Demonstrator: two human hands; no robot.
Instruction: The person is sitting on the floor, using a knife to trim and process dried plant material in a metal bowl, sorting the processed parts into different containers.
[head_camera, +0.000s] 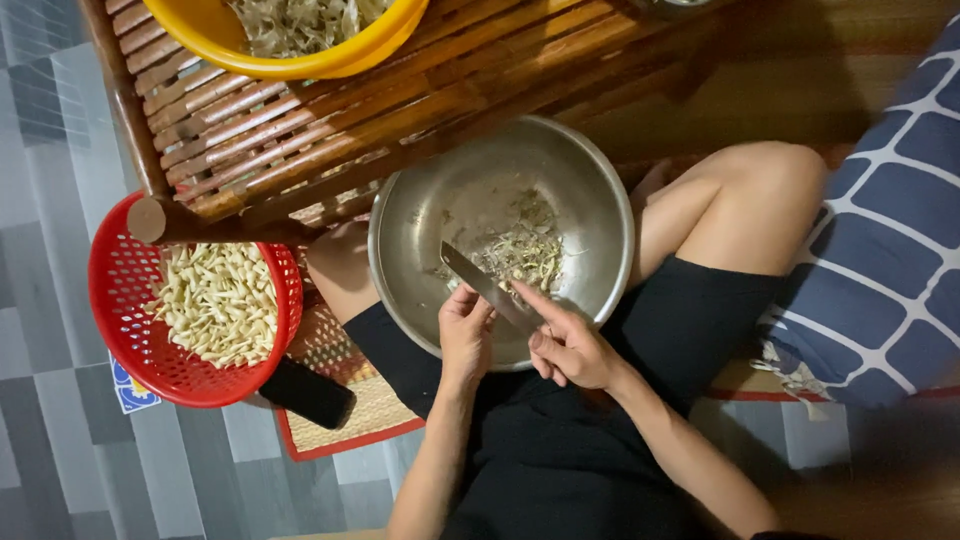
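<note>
A dull steel bowl (410, 215) rests on the seated person's lap, holding pale, stringy trimmings (525, 250). The right hand (570, 345) is closed around a knife (485, 285), blade angled up-left over the bowl. The left hand (465, 330) pinches something small at the blade, perhaps a clove. A red mesh basket (120, 330) of ivory pieces sits beside a slatted bamboo table (300, 130).

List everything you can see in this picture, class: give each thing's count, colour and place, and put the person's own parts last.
Metal bowl: one, silver, on the lap, holding pale shreds.
Knife: one, steel blade, over the bowl.
Red basket: one, left, holding pale pieces.
Yellow bowl: one, on the bench.
Wooden bench: one, brown, top.
Woven mat: one, red-edged, floor.
Black object: one, on the mat.
Cushion: one, blue checked, right.
Left hand: at the blade.
Right hand: holds the knife.
</note>
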